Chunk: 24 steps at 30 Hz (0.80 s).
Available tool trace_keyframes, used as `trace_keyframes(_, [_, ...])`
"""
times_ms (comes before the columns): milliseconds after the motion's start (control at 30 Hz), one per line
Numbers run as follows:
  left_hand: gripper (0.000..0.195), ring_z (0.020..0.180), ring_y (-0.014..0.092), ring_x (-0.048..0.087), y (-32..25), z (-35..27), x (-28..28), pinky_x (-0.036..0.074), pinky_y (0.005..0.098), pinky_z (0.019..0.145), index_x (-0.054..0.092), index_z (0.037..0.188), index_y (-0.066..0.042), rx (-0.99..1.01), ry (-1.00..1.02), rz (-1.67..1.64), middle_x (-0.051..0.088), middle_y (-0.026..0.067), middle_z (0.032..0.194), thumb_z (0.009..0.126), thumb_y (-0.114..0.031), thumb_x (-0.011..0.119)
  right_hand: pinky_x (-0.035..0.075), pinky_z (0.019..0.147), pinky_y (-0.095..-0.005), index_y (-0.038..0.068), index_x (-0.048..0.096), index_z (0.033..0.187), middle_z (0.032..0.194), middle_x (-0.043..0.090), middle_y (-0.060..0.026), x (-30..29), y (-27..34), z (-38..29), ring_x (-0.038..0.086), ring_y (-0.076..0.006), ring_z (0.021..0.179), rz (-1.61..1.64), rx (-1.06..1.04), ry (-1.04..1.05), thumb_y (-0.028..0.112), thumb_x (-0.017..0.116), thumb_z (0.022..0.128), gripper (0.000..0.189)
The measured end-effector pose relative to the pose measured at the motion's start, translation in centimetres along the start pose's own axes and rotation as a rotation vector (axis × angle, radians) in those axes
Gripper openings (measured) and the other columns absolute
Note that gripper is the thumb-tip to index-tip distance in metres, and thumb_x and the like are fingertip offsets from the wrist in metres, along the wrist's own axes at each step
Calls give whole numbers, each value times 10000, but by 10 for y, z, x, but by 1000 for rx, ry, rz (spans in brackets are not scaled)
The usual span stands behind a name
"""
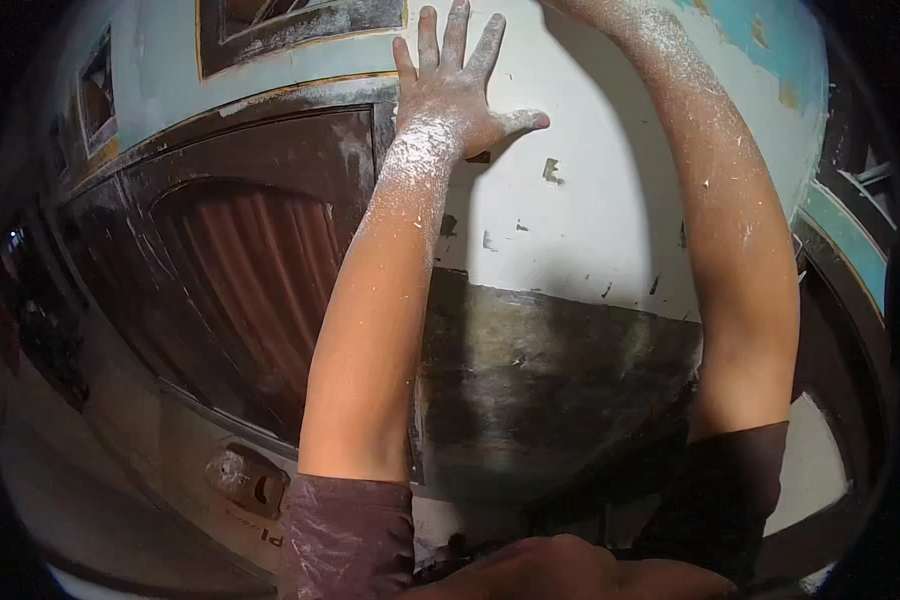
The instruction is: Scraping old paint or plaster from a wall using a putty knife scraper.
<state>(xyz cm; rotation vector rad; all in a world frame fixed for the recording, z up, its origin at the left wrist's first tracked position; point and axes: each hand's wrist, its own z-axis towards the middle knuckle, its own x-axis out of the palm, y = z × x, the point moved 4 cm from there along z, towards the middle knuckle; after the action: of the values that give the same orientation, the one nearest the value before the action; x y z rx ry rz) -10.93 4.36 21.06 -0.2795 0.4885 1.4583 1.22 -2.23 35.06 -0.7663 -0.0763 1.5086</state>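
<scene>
My left hand is raised with its fingers spread, its back towards me and its palm against or close to the pale wall. White dust coats its fingers, back and wrist. It holds nothing that shows. My right forearm, also dusted white, reaches up past the top edge of the view, so my right hand is out of sight. Small dark chipped patches mark the white part of the wall, and a shadow falls across it beside my right arm. Lower down, the wall surface is dark and stained.
At the left stands a dark wooden door with a reddish-brown curtain in its arched panel. A framed opening lies above it. Turquoise paint is flaking at the upper right. A dusty object, perhaps a container, is at the lower left.
</scene>
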Motion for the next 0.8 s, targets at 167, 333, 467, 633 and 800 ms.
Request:
trace_keyframes(167, [1266,1575,454,-117,1,-3,-6,-59,628,1244,75,1676,-113,8,16,-44,-46,210,1732,787,-872,562,497,957,-555,158,761,1183,1140,728,-184,15,-21,2,685,-361,1082,151,15,-211,145,610,909,313])
trace_keyframes(333, [1269,1579,446,-104,-6,-2,-14,-42,625,1251,85,1675,-116,41,-104,-75,-37,200,1734,779,-860,589,496,959,-525,152,761,1191,1151,720,-198,22,-13,7,680,-364,1084,-77,-65,-346,212,619,930,303])
trace_keyframes(467, [1277,1583,435,-87,-7,1,-20,-38,614,1257,83,1676,-118,-14,98,-59,-32,200,1734,773,-867,587,456,1036,-534,139,754,1208,1188,707,-211,8,-19,-4,645,-385,1166,72,88,-178,249,592,968,310])
trace_keyframes(633, [1053,1590,428,52,-12,-16,-33,94,565,1275,211,1655,-97,3,-96,17,114,222,1720,886,-680,634,497,1009,-493,201,717,1288,1162,721,-199,1,-37,-36,674,-415,1096,153,67,-312,247,558,993,338])
trace_keyframes(800, [1324,1592,371,-102,-9,4,8,-10,650,1262,56,1672,-305,32,-131,-17,-54,107,1743,654,-997,543,535,924,-494,37,643,1366,1018,734,-225,65,-86,-64,696,-382,978,-336,-69,-353,156,520,973,429])
